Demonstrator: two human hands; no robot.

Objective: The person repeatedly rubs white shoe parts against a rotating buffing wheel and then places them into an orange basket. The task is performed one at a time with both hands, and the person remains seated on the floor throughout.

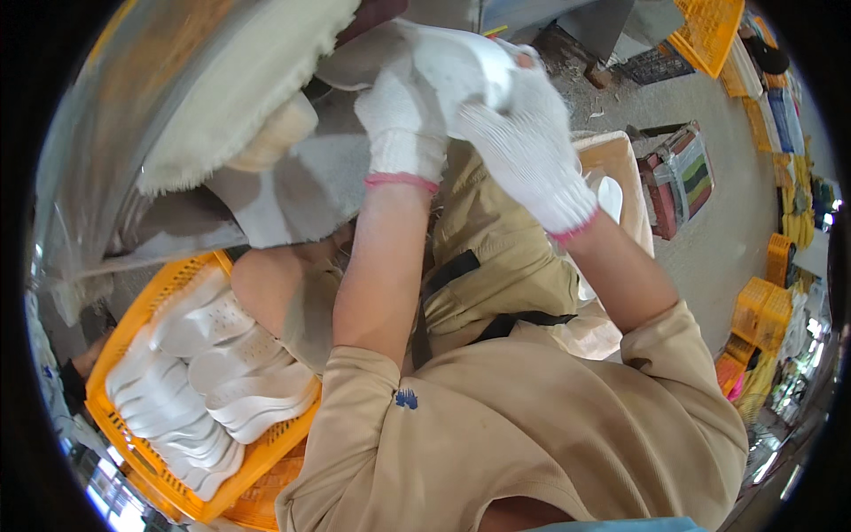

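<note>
Both white-knit-gloved hands, left hand (403, 120) and right hand (523, 142), clench a white foam shoe sole (456, 58) beside fluffy cream buffing wheel (239, 89); glove could snag if fingers drift closer.

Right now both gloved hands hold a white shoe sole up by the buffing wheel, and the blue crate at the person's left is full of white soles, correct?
Not quite: in the head view the crate is orange, not blue. Both gloved hands, left and right, do hold a white shoe sole by the buffing wheel, and the crate holds white soles.
</note>
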